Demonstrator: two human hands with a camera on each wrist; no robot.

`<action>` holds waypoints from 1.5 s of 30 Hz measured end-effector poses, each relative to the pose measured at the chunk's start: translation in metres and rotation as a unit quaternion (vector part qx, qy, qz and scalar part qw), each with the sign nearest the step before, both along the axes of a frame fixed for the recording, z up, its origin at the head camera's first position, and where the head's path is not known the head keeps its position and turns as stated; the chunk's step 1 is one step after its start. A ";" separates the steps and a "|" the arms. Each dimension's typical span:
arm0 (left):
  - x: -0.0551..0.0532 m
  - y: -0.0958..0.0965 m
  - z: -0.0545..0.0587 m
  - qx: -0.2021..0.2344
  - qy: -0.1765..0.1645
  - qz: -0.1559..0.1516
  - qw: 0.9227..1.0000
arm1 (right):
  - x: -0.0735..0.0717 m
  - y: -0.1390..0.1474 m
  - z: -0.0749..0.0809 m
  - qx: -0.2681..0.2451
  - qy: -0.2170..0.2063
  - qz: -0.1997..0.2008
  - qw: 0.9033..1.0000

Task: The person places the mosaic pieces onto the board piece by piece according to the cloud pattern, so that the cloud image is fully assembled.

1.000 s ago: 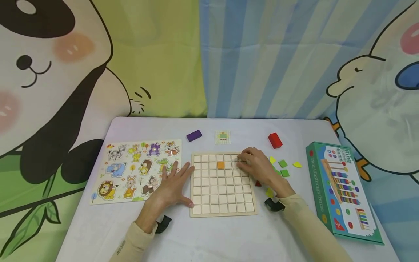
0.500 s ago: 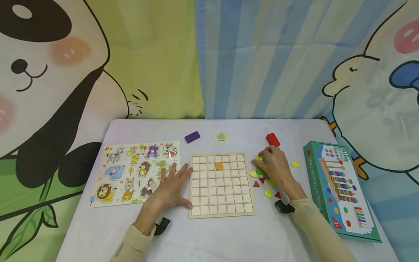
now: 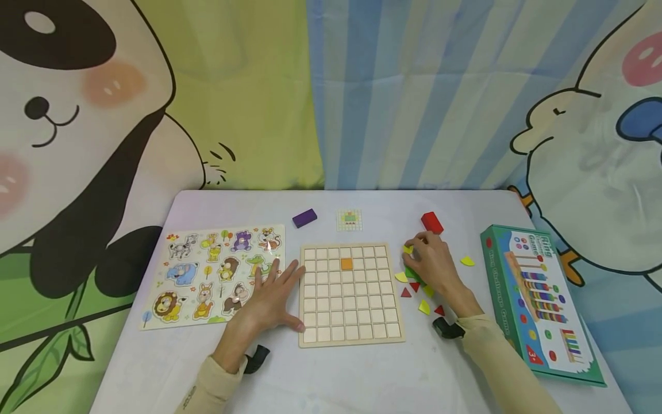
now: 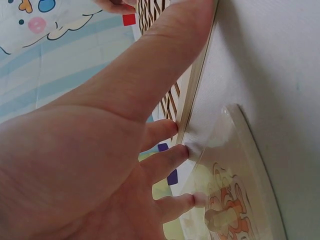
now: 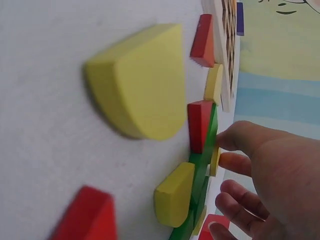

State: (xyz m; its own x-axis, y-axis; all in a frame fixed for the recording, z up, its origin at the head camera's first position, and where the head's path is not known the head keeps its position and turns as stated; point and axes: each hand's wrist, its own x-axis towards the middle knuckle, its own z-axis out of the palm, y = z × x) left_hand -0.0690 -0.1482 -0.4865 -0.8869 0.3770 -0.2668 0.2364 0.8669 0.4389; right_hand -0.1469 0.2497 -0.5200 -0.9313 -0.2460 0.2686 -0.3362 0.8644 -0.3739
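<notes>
A wooden grid board (image 3: 351,344) lies mid-table, with one orange square tile (image 3: 346,264) in its second row from the top. My left hand (image 3: 269,296) is spread flat at the board's left side, thumb and fingertips at its edge, other fingers over the animal puzzle (image 3: 181,322). To the right of the board, my right hand (image 3: 434,264) pinches a yellow quarter-round block (image 3: 408,249) between thumb and index finger. Beneath and around that hand lie green blocks (image 5: 198,172), red triangular blocks (image 3: 405,292) and more yellow quarter-round blocks (image 5: 145,85).
A small pattern card (image 3: 350,219) lies behind the board. Left of it is a purple block (image 3: 304,218); a red block (image 3: 432,222) sits to the right. A green game box (image 3: 543,305) occupies the table's right side. One yellow block (image 3: 468,261) lies apart.
My right hand has moved from the board's upper right corner to the loose blocks on the right, where its fingers have come to a yellow one. My left hand stays in place.
</notes>
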 end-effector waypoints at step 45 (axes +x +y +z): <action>0.000 0.001 0.000 0.014 -0.011 0.009 1.000 | -0.008 -0.001 -0.006 0.019 0.009 -0.007 1.000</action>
